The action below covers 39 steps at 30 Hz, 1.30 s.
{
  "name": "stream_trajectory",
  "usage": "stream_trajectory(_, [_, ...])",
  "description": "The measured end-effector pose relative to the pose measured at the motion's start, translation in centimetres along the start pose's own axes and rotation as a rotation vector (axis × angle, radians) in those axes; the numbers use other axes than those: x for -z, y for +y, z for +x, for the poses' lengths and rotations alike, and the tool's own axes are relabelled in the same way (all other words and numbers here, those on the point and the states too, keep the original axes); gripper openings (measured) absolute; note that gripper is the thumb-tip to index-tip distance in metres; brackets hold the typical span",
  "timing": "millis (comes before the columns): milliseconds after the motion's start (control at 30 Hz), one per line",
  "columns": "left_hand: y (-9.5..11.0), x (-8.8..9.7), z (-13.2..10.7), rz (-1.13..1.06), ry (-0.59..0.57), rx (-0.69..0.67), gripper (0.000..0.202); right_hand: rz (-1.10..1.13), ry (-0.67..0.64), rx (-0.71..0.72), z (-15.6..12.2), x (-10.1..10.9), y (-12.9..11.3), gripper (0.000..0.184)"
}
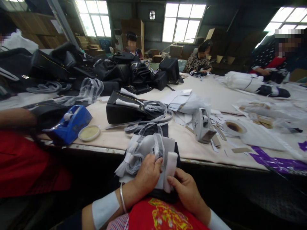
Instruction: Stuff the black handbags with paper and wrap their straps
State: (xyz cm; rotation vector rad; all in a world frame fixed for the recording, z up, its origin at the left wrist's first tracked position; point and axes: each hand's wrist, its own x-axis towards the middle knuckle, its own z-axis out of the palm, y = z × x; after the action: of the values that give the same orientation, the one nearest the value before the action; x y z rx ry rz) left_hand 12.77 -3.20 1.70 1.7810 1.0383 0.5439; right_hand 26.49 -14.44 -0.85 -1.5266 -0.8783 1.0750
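Observation:
A black bag [177,150] rests between my lap and the table edge, with white foam sheet [169,144] over it. My left hand [149,171] is closed around one of its handles [158,145], which is wrapped in clear plastic. The other wrapped handle loops to the left, beside a folded white strip [125,163]. With thumb and fingers, my right hand [185,185] pinches a narrow strip of white foam [171,163] at the bag's right side. The fingertips behind that strip are hidden.
On the table [182,145] ahead lies another black bag [122,110]. A blue tape dispenser [72,124] and round yellowish dish [89,132] are left; a grey tape dispenser [202,126], tape roll [233,127] and paper scraps are right. Black bags pile up behind. A co-worker's arm [16,117] reaches in from the left.

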Motion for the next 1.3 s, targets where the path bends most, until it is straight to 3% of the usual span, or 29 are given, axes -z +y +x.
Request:
stream_trajectory(167, [-0.2, 0.1, 0.0, 0.079, 0.07, -0.105, 0.034, -0.014, -0.026, -0.029, 0.6, -1.3, -1.4, 0.04])
stream_trajectory(300, [-0.2, 1.1, -0.9, 0.072, -0.008, -0.129, 0.045, 0.118, -0.078, -0.074, 1.1, -2.7, -2.2, 0.045])
stream_trajectory(533, [0.0, 1.3, -2.4, 0.118, -0.065, -0.069, 0.039, 0.254, -0.116, -0.127, 0.9, -4.3, -2.2, 0.047])
stream_trajectory(667, [-0.5, 0.9, -2.4, 0.085, -0.041, -0.029, 0.036, 0.124, -0.11, -0.096, 1.4, -4.7, -1.7, 0.051])
stream_trajectory(767, [-1.0, 0.5, -2.3, 0.076, -0.024, -0.014, 0.037, -0.157, -0.103, 0.007, 1.4, -4.1, -2.0, 0.049])
stream_trajectory(933, [-1.4, 0.0, -1.8, 0.014, -0.031, 0.003, 0.045, -0.716, -0.22, 0.142, -0.5, -2.2, -4.3, 0.018])
stream_trajectory(1033, [-1.4, 0.0, -1.5, -0.058, -0.068, 0.02, 0.05, -0.76, -0.225, 0.156, -1.5, -0.8, -5.0, 0.016])
stream_trajectory(1167, [-1.3, -0.4, -1.7, -0.238, -0.162, 0.154, 0.055, -0.627, 0.055, 0.158, -0.8, 3.4, -3.9, 0.021])
stream_trajectory(1300, [-1.5, -1.3, -1.9, -0.371, -0.177, 0.206, 0.056, -0.774, 0.46, 0.144, 2.2, 11.5, -1.8, 0.027])
